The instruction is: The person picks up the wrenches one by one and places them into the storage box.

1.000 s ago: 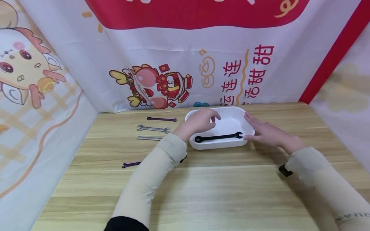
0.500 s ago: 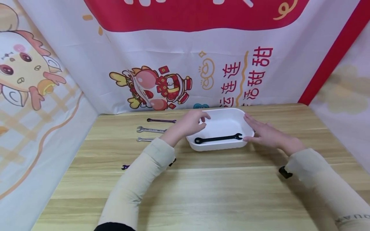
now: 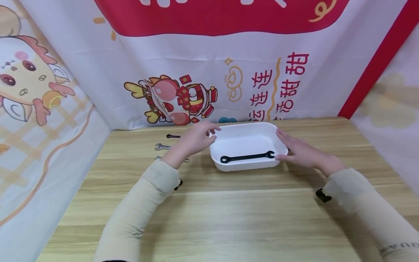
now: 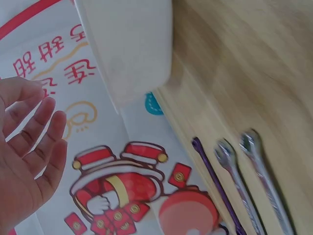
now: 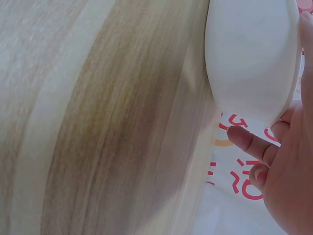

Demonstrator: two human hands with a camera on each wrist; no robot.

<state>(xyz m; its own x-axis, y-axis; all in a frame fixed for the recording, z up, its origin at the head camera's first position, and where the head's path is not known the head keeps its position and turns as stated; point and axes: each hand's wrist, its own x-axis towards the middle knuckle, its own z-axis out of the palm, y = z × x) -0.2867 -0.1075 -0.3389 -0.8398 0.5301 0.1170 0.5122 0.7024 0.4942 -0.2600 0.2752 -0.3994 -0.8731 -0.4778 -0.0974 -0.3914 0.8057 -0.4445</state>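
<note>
A white plastic box holds a black combination wrench lying along its near side. My left hand is held over the box's left end, fingers loosely bent around nothing; the left wrist view shows its palm and bare fingers. At the box's right end, my right hand touches the end with fairly straight, spread fingers. Left of the box lie a purple wrench and two silver wrenches, one farther back and one nearer. My left hand and forearm partly cover them in the head view.
The wood-grain table ends at a printed cloth backdrop just behind the box. Another cloth borders the left side. A small black piece shows under the right cuff.
My left hand has drawn leftward from above the box's inside to its left end. The left forearm now covers the purple wrench at front left. The right hand and black wrench stay put.
</note>
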